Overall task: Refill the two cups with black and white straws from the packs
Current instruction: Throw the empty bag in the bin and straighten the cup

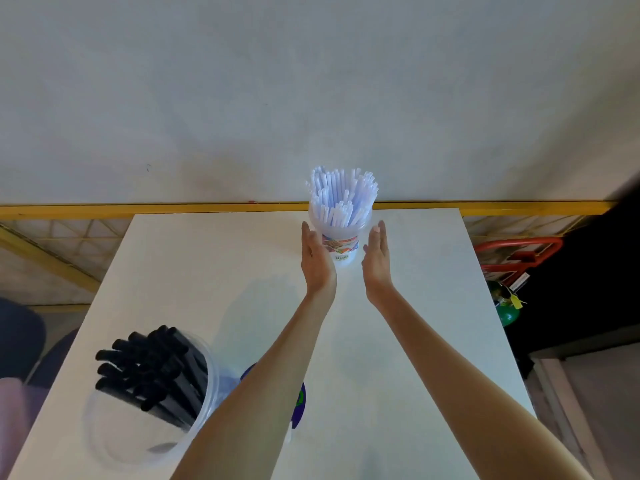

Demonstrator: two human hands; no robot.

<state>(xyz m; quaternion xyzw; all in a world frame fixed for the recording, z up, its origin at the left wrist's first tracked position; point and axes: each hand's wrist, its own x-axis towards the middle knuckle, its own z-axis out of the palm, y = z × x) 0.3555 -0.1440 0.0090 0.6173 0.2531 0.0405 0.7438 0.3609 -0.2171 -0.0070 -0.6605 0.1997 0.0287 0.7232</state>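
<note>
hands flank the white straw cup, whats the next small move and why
Probably close the right hand in against the white-straw cup to draw it back: it stands full near the far edge of the table, the left hand seems to touch it, the right stands just apart.

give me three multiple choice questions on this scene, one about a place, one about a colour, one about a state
1. Where on the table does the cup of white straws stand?
A. near edge
B. far edge
C. near-left corner

2. What colour are the straws in the near-left cup?
A. red
B. green
C. black

3. How are the left hand and the right hand?
A. fingers straight, one on each side of the cup of white straws
B. clenched in fists
C. each lifting a straw

Answers: 1 B, the cup sits by the far edge; 2 C, black straws fill it; 3 A, both hands flank the cup with fingers extended.
</note>
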